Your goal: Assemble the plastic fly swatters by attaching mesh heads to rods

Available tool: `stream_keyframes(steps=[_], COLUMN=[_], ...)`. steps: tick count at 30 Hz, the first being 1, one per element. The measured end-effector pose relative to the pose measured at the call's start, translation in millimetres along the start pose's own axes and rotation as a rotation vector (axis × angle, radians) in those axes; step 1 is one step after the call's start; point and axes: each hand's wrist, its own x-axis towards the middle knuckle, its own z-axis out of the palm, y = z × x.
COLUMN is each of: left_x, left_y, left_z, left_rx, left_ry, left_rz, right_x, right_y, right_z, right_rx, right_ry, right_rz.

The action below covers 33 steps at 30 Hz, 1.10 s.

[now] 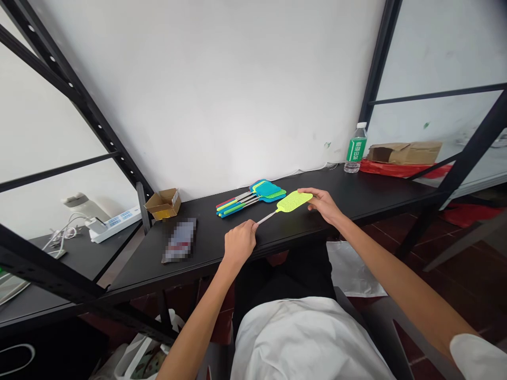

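Observation:
A yellow-green fly swatter (294,201) with a perforated head and a thin metal shaft is held above the black table's front part. My left hand (240,240) is closed around its handle, which the fingers hide. At the other end, my right hand (322,205) pinches the far edge of the swatter's head between thumb and fingers. Just behind lies a pile of several fly swatters (269,189) in blue, green, yellow and red, their handles pointing left and their heads stacked on the right.
On the black table (216,243), a blurred-out flat object (180,240) and a small open cardboard box (163,205) lie left. A water bottle (355,149) stands at the back right, near a brown box (404,153) on red plastic. Black metal posts (380,58) frame both sides.

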Motion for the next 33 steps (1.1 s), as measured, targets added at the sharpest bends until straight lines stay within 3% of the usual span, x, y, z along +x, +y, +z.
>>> stream_keyframes(steps=[22,33], left_x=[-0.5,-0.9], left_y=[-2.3,-2.1], left_z=[-0.2,3.4], left_rx=[-0.065,-0.036], left_ry=[0.053,0.077], left_rz=[0.018,0.032], right_x=[2.1,0.7], right_y=[5.1,2.1], right_z=[-3.8,0.9], right_rx=[0.012,-0.093], right_ry=[-0.005,-0.013], right_rz=[0.050,0.071])
